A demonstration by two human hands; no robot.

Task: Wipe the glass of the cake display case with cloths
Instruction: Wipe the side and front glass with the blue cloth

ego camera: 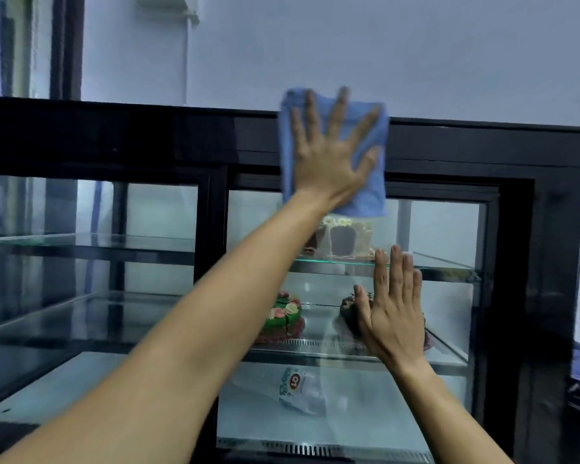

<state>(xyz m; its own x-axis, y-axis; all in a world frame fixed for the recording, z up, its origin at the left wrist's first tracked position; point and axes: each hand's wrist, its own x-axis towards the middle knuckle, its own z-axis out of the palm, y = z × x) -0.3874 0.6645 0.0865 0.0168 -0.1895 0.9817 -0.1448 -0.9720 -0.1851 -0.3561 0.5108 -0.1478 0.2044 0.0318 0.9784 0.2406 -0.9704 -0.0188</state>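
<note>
A black-framed cake display case (549,229) with glass doors fills the view. My left hand (332,155), fingers spread and straight, presses a blue cloth (369,199) flat against the top of the right door, over the black upper frame and the top edge of the glass. My right hand (394,309) lies flat with straight fingers on the glass pane (446,236) of the same door, lower down and to the right. Both forearms reach up from the bottom of the view.
Behind the glass stand a white cake (345,239) on the upper shelf, a green decorated cake (283,316) and a dark cake (349,313) on the middle shelf, and a plastic bag (302,390) at the bottom. The left door section (98,262) shows bare shelves. A pale wall rises behind.
</note>
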